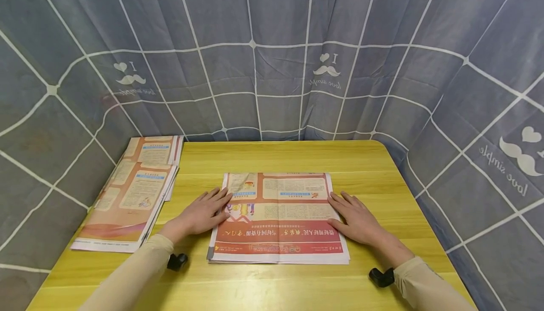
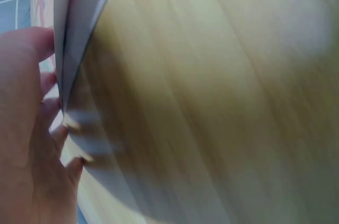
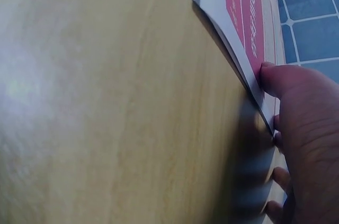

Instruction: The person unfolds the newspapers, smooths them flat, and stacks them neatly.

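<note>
A folded newspaper (image 1: 278,212) with red and orange printing lies in front of me, its headline upside down from this side. At its left edge is my left hand (image 1: 206,212), fingers extended, tips touching the paper. My right hand (image 1: 354,219) rests against the right edge, fingers spread towards the far side and thumb on the page. In the left wrist view, the paper's layered edge (image 2: 87,23) stands slightly apart beside the left thumb (image 2: 39,41). The right wrist view has the right thumb (image 3: 280,78) on the paper's red and white margin (image 3: 241,33).
A stack of similar folded newspapers (image 1: 127,197) lies along the left side of the yellow wood-grain table (image 1: 276,285). Grey-blue checked curtain cloth (image 1: 278,79) surrounds the far edge and both sides. Black wrist devices (image 1: 381,278) sit under the forearms.
</note>
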Available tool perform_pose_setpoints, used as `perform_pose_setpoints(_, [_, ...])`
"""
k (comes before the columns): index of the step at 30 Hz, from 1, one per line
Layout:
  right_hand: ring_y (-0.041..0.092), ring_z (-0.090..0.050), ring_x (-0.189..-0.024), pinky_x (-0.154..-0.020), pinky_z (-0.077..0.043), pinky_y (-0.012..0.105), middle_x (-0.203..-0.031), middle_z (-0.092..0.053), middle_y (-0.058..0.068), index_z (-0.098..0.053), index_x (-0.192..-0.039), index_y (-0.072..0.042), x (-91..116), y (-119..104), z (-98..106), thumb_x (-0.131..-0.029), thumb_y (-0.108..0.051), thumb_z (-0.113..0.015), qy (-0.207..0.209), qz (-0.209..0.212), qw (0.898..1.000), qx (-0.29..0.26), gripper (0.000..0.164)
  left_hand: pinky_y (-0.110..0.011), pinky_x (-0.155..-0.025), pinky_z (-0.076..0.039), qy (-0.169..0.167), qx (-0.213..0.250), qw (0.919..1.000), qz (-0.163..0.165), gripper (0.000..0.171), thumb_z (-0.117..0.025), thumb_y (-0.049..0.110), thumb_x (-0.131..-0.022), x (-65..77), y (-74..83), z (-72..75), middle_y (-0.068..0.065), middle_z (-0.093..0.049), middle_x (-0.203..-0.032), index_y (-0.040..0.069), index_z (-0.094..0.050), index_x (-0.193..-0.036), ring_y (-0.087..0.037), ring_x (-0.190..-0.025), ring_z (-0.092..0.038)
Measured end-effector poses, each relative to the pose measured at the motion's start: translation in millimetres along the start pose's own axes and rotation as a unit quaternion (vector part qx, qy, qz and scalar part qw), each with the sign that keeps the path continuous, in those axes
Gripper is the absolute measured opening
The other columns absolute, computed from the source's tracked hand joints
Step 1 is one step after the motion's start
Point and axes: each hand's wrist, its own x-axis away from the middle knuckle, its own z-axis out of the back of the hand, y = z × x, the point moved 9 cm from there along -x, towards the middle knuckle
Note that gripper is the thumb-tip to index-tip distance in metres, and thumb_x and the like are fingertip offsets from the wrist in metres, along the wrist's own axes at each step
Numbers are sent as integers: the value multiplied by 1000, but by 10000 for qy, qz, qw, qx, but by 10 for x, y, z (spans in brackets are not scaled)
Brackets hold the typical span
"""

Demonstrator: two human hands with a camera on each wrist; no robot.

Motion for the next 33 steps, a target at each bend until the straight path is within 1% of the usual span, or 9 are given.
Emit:
perform_pose_setpoints(4, [38, -23, -152, -120, -16, 59, -164, -35, 8, -40, -159, -11, 7, 1, -5, -100, -55, -59, -22, -21, 10000, 7, 76, -60, -118, -22, -22, 148, 9999, -52, 57, -46, 30, -108, 59, -38, 12, -14, -30, -165, 11, -36, -161, -41, -151, -23])
perform_pose_setpoints(8, [38, -22, -152, -120, -15, 59, -164, -34, 8, -40, -159, -11, 19, 4, 2, -99, -54, -60, -8, -71, 10000, -18, 76, -60, -118, -23, -145, 301, 9994, -71, 60, -50, 19, -103, 125, -47, 42, -12, -30, -166, 13, -36, -161, -40, -152, -22])
perform_pose_setpoints(11, [39, -22, -152, -120, -15, 59, -164, -34, 8, -39, -159, -11, 27, 3, 1, -100, -54, -60, -19, -94, 9999, -35, 76, -60, -118, -24, -207, 303, 9993, -116, 61, -54, 19, -101, 160, -43, 48, -12, -30, -166, 15, -39, -160, -40, -152, -22])
perform_pose_setpoints(13, [39, -22, -152, -120, -15, 59, -164, -34, 8, -39, -159, -11, 29, 1, -3, -100, -53, -59, -36, -96, 9999, -32, 75, -60, -118, -24, -220, 245, 9994, -141, 58, -54, 22, -103, 179, -47, 40, -12, -30, -166, 17, -41, -159, -39, -152, -22])
perform_pose_setpoints(20, [38, -22, -152, -120, -16, 59, -164, -34, 7, -39, -159, -11, 28, -18, 1, -100, -54, -59, -36, -70, 10000, -23, 75, -62, -116, -27, -17, 77, 9998, -185, 51, -54, 36, -106, 193, -62, 44, -11, -35, -163, 23, -49, -155, -40, -150, -28])
perform_pose_setpoints(25, [37, -21, -153, -120, -15, 59, -165, -34, 7, -39, -159, -12, 26, -8, -14, -100, -56, -57, -19, -76, 10000, -20, 76, -60, -116, -29, 216, -222, 9982, -511, 48, -56, 30, -106, 155, -33, 51, -11, -36, -163, 25, -52, -153, -38, -149, -31])
perform_pose_setpoints(27, [38, -21, -153, -120, -15, 59, -165, -33, 7, -39, -160, -13, 26, -12, -15, -100, -56, -57, -11, -53, 10000, -36, 76, -58, -117, -29, 291, -248, 9971, -661, 46, -58, 27, -105, 144, -8, 65, -9, -37, -163, 25, -55, -151, -36, -149, -31])
perform_pose_setpoints(30, [39, -22, -152, -119, -16, 60, -164, -34, 8, -39, -160, -14, 28, -27, 0, -101, -54, -58, 33, 21, 10000, -76, 74, -57, -116, -30, 418, -121, 9959, -788, 41, -58, 25, -105, 136, 24, 104, -8, -41, -160, 24, -61, -146, -34, -149, -33])
perform_pose_setpoints(33, [40, -23, -151, -119, -16, 61, -163, -36, 10, -41, -159, -14, 32, -30, 28, -101, -49, -60, 47, 57, 9998, -203, 70, -56, -116, -32, 486, 309, 9961, -674, 38, -58, 22, -106, 119, 20, 137, -6, -46, -157, 23, -64, -143, -32, -148, -35])
